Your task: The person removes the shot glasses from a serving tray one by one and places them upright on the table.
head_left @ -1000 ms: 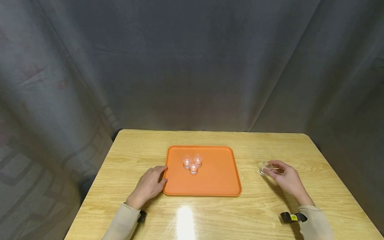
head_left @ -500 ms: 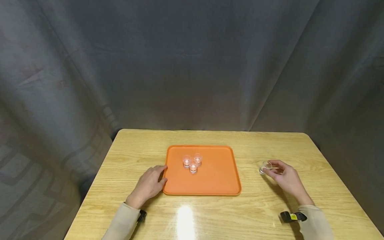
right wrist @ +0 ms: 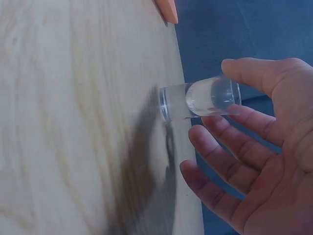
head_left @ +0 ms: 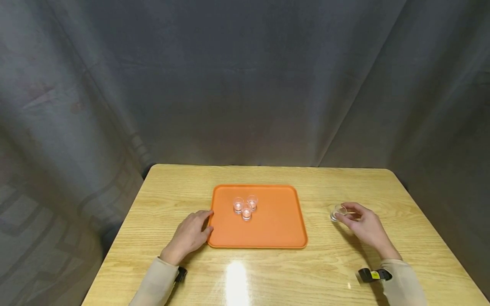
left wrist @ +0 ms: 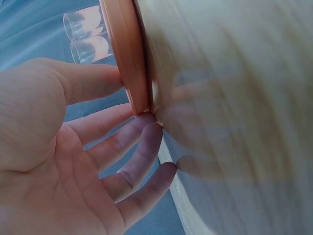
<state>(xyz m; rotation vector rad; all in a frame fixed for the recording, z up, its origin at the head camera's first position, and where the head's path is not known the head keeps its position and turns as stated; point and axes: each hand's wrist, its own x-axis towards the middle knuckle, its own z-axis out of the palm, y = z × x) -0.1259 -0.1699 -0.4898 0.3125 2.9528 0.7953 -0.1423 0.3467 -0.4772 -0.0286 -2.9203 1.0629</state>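
My right hand (head_left: pixel 367 227) pinches a clear shot glass (right wrist: pixel 205 98) near its rim between thumb and index finger, the other fingers spread loosely below. The glass is upright, its thick base right at the tabletop to the right of the tray. My left hand (head_left: pixel 189 233) rests at the left edge of an orange tray (head_left: pixel 275 227). Its thumb and index fingertip touch the rim at two spots apart, and the other fingertips reach down to the table. Three more shot glasses (head_left: pixel 246 214) stand upright in a close cluster on the tray, left of its middle.
The wooden table (head_left: pixel 260 272) has bare surface between the tray and the held glass. A dark curtain (head_left: pixel 245 85) hangs behind the table's far edge. Black bands (head_left: pixel 375 275) sit on both wrists.
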